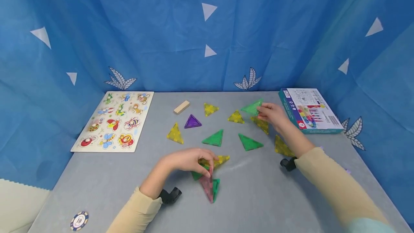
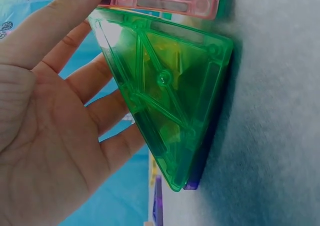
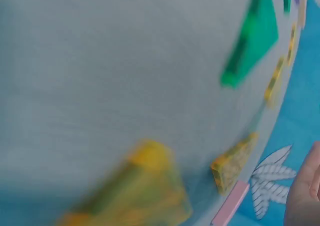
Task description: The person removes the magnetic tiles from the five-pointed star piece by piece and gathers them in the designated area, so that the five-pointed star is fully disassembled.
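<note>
My left hand (image 1: 194,159) pinches the top of a standing pink translucent triangle tile (image 1: 207,186). Green triangle tiles (image 1: 216,189) stand beside it, and a yellow tile (image 1: 221,160) lies just behind. Seen from the left wrist, a large green tile (image 2: 165,85) fills the middle, the pink tile (image 2: 175,0) above it and a purple edge (image 2: 192,185) below. Farther back, my right hand (image 1: 273,114) grips a green triangle tile (image 1: 251,108) by its right end, over a yellow tile (image 1: 260,125). Only part of this hand (image 3: 302,191) shows in the right wrist view.
Several loose tiles lie between the hands, among them a purple triangle (image 1: 192,122) and green ones (image 1: 214,138). A wooden block (image 1: 182,107) lies behind them. An insect puzzle board (image 1: 113,123) is at left, a box (image 1: 312,110) at back right, a poker chip (image 1: 79,221) at front left.
</note>
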Tool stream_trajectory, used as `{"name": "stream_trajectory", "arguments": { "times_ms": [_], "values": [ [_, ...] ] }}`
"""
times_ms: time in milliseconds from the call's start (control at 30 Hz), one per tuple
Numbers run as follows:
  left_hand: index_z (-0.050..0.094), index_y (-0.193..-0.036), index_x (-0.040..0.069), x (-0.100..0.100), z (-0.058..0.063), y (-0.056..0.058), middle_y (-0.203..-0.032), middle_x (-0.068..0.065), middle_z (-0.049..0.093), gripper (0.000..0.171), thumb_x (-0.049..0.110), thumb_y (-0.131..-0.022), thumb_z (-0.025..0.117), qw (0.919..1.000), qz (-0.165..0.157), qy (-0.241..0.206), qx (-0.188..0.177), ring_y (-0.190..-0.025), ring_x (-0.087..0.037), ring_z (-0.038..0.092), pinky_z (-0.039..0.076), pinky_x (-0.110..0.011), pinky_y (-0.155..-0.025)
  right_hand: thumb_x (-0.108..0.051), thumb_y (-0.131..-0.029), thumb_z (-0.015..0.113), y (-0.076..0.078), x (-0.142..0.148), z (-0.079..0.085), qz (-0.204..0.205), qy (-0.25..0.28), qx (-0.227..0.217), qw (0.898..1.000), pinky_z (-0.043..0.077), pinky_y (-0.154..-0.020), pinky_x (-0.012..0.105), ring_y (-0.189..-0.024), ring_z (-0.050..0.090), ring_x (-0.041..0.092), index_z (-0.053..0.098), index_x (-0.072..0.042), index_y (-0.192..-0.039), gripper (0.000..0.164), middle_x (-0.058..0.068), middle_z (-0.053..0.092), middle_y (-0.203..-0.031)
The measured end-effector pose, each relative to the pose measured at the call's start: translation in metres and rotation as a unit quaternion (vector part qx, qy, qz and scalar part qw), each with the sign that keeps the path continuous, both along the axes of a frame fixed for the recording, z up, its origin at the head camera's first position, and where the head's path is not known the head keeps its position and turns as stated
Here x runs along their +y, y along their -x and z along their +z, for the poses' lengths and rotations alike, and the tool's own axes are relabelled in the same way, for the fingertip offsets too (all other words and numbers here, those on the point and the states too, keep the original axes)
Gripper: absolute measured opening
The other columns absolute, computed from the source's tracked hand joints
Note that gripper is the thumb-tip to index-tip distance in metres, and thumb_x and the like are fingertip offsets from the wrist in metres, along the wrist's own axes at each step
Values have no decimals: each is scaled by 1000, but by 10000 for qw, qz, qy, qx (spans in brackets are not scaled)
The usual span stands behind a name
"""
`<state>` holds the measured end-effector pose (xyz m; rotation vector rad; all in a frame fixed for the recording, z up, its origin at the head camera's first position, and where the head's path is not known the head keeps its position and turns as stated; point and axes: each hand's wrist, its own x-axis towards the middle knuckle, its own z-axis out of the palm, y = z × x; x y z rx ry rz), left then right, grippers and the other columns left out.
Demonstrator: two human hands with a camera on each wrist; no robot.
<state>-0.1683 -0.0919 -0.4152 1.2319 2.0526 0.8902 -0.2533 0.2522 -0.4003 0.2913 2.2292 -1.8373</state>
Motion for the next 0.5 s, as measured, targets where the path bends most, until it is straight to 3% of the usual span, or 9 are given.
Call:
{"name": "stream_trajectory", "arguments": {
  "times_ms": [133, 233, 500],
  "values": [
    [66, -84, 25, 0, -1, -4, -130, 1, 53, 5, 23, -84, 70, 10000, 54, 11, -2, -124, -8, 43, 38, -25, -98, -21, -96, 52, 36, -5, -8, -405, 375, -386, 9977, 47, -89, 28, -80, 58, 9, 34, 4, -140, 53, 9, 50, -102],
    [66, -84, 24, 1, -3, -7, -130, 1, 53, 4, 24, -84, 70, 10000, 49, -24, -26, -124, -8, 43, 37, -24, -98, -16, -96, 53, 55, -12, -14, -871, 802, -830, 9895, 47, -87, 25, -78, 60, 10, 35, 0, -141, 51, 8, 51, -101],
    [66, -85, 22, 0, -4, -4, -131, 1, 53, 4, 25, -85, 69, 9998, 120, -70, -147, -124, -8, 43, 40, -26, -96, -8, -93, 56, 80, -32, -26, -1596, 1747, -1593, 9585, 47, -87, 24, -92, 62, 16, 42, -7, -136, 45, 6, 53, -99]
  ]
}}
